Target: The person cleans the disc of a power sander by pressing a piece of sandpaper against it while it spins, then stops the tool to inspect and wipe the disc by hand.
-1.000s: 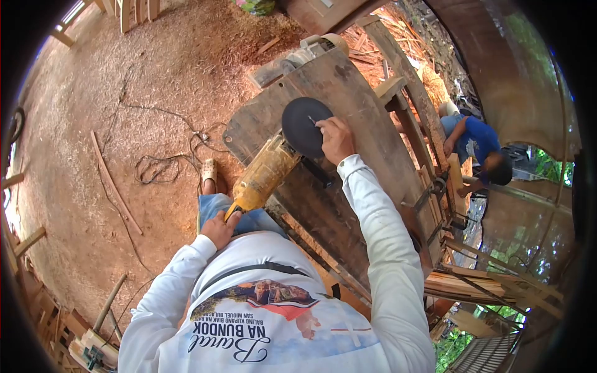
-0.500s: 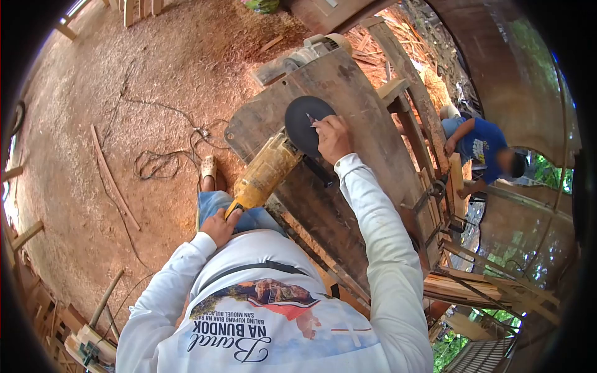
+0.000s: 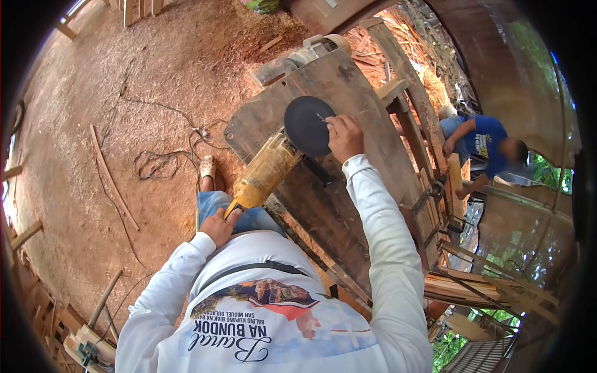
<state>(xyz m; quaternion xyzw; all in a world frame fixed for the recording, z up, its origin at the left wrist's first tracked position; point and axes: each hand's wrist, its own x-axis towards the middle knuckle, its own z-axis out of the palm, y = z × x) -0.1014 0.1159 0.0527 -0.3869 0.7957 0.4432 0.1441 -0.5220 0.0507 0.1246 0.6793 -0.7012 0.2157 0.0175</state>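
Observation:
A yellow power tool (image 3: 266, 171) with a round black disc (image 3: 305, 127) lies on the worn wooden table (image 3: 367, 149), disc facing up. Its black side handle (image 3: 317, 171) points toward the lower right. My left hand (image 3: 220, 227) is closed around the tool's rear handle. Over the disc's right side, my right hand (image 3: 344, 137) pinches a small thin metal piece (image 3: 322, 117), whose tip points to the disc's middle. The piece is too small to name.
Another machine (image 3: 301, 57) sits at the table's far edge. A co-worker in a blue shirt (image 3: 485, 142) bends at the right, beside wooden beams. Cables (image 3: 158, 163) and a wood strip (image 3: 114, 177) lie on the dusty floor at the left.
My right hand has moved slightly to the right with the small metal piece, away from the disc's middle. The tool and my left hand have stayed put.

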